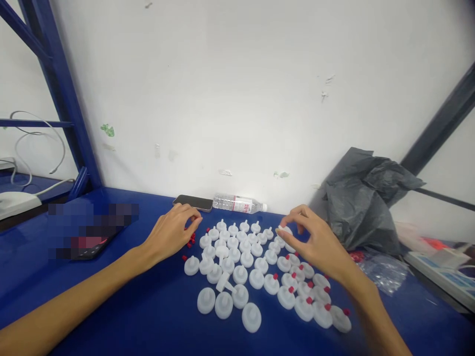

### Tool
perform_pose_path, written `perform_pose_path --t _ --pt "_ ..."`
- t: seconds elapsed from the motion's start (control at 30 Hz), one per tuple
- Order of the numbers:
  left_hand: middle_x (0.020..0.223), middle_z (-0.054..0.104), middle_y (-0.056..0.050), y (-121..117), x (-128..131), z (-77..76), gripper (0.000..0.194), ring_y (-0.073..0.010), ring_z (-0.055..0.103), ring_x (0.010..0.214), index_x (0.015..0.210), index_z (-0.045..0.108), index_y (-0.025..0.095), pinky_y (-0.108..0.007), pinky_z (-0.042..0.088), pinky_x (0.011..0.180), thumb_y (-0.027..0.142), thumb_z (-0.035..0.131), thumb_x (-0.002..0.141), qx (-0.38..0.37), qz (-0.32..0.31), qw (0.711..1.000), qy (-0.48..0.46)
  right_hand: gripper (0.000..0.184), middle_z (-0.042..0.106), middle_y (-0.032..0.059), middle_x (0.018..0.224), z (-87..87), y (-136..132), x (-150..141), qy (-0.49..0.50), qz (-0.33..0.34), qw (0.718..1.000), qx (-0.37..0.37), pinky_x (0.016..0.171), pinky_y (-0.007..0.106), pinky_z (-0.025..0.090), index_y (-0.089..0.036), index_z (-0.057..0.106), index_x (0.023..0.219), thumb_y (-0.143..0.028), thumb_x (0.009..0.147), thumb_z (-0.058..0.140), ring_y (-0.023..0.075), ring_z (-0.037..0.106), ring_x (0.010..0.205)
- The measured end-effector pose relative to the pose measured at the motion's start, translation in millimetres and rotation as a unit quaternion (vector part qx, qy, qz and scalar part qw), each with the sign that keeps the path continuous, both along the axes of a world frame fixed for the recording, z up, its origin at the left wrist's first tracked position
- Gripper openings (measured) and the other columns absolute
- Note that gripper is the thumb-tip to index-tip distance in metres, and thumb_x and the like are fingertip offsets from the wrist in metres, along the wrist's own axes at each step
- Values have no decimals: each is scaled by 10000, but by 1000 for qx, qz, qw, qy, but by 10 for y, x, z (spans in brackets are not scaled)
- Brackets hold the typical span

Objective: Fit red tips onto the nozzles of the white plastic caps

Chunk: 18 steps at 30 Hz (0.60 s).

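Note:
Many white round plastic discs, each with a short nozzle on top, stand spread over the blue table. My left hand hovers at their left, thumb and forefinger pinched together; anything between the tips is hidden. Below those fingertips lie small red caps. At the back right of the group, my right hand pinches a tilted white disc between thumb and forefinger. Closer to me on the right, several discs wear red caps. A white T-shaped piece lies among the uncapped discs.
A phone and a clear plastic bottle lie along the wall. A grey plastic bag stands at the right, with a clear bag and a power strip nearby. A dark, partly blurred-out object lies left.

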<state>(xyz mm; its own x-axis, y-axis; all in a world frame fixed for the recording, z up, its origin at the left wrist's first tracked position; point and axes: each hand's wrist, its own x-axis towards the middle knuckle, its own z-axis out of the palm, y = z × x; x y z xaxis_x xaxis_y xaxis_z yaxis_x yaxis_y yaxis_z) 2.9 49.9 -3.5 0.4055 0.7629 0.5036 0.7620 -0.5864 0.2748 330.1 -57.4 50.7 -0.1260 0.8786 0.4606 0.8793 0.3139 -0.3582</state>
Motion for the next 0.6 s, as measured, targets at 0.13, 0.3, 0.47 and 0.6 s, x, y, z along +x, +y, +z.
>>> perform_pose_path --t 0.13,0.3,0.47,0.6 --pt "1001 696 -46 46 -13 -57 222 -252 584 991 948 706 247 -338 489 739 342 506 942 -15 -17 999 25 240 642 14 771 -3 -19 57 -3 51 987 -151 620 302 433 -228 675 878 -446 913 582 171 554 668" --pt "961 724 -52 124 -49 -136 194 -260 601 969 957 729 242 -357 504 763 296 548 914 -19 -44 999 23 198 635 -3 681 -27 -36 37 7 76 962 -260 539 268 390 -213 681 813 -388 881 621 146 553 593" --pt "937 727 -65 156 -58 -187 193 -262 609 938 906 733 218 -392 496 825 265 546 909 -13 -77 996 31 168 654 0 680 -78 -25 40 6 69 953 -295 490 247 399 -207 693 801 -362 849 648 142 578 568" --pt "924 728 -68 136 -44 -176 202 -263 616 917 856 738 220 -390 497 811 271 548 906 -13 -81 996 37 168 654 2 677 -89 -23 42 23 74 950 -304 468 239 411 -207 698 805 -369 834 666 140 575 552"
